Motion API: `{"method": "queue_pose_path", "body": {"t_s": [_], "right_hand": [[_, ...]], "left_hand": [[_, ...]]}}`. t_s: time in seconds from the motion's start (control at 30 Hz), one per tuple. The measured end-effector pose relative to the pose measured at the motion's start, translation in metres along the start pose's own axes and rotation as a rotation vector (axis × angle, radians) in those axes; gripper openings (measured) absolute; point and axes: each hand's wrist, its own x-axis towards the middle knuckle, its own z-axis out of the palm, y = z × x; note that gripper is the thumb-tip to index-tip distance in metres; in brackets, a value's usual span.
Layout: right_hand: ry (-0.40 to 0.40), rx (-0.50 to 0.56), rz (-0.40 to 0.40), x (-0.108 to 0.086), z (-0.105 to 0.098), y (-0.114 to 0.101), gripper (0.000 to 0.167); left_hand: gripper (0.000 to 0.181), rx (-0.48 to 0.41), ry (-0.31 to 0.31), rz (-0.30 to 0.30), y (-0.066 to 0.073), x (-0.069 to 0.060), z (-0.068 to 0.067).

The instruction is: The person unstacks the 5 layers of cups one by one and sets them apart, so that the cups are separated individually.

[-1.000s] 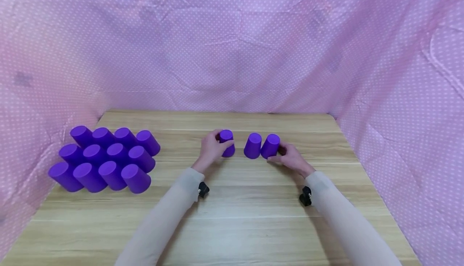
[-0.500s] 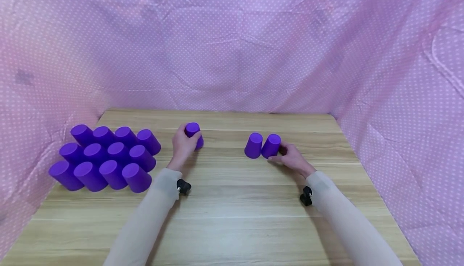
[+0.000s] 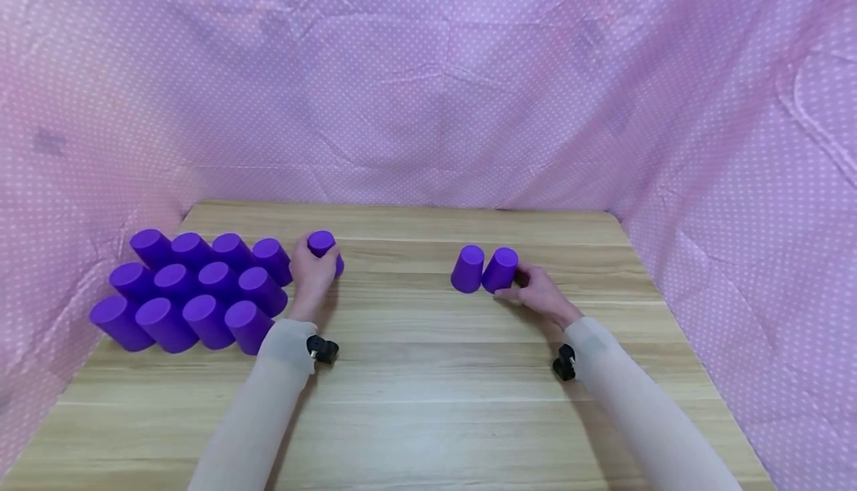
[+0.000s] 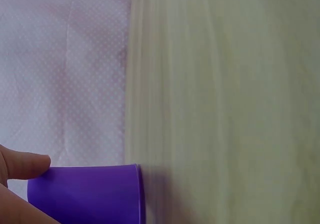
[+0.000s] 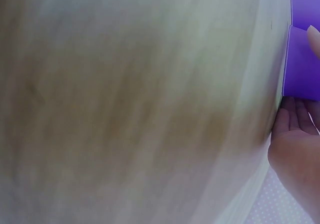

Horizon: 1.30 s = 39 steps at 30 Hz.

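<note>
My left hand (image 3: pixel 312 274) grips an upside-down purple plastic cup (image 3: pixel 322 242), just right of the group of like cups. In the left wrist view the thumb and a finger lie on that cup (image 4: pixel 90 194), whose rim is close to the tabletop. On the right, my right hand (image 3: pixel 541 294) holds a second upside-down cup (image 3: pixel 501 269) at its right side, the thumb along its near face. A third cup (image 3: pixel 468 268) stands immediately left of it. The right wrist view shows the held cup (image 5: pixel 302 64) with the palm below it.
Several upside-down purple cups (image 3: pixel 175 284) stand in close rows at the left of the wooden table (image 3: pixel 428 402). Pink dotted cloth (image 3: pixel 428 104) hangs behind the table and along both sides. A small black device (image 3: pixel 323 350) is strapped at the left wrist.
My left hand has carried its cup leftward from near the middle pair to beside the group. My right hand and the two cups by it have stayed in place.
</note>
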Motion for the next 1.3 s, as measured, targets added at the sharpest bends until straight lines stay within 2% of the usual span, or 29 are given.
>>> {"method": "queue_pose_path", "body": {"t_s": [0.13,0.67,1.07,1.2,1.3], "right_hand": [[-0.001,0.015,-0.009,0.0,0.0,0.0,0.063],[-0.001,0.043,-0.018,0.0,-0.001,-0.001,0.061],[-0.009,0.042,-0.027,-0.001,-0.001,-0.004,0.057],[-0.007,0.032,-0.02,-0.001,-0.001,-0.002,0.06],[-0.005,0.034,-0.013,-0.001,0.0,0.0,0.062]], "left_hand": [[0.048,0.011,0.024,0.002,-0.003,0.001,-0.003],[0.051,0.041,-0.019,-0.016,-0.009,0.004,-0.008],[0.052,0.057,-0.012,-0.001,-0.011,0.005,-0.008],[0.066,0.076,-0.002,0.012,-0.01,0.006,-0.009],[0.081,0.082,0.022,0.067,-0.006,0.004,-0.009]]}}
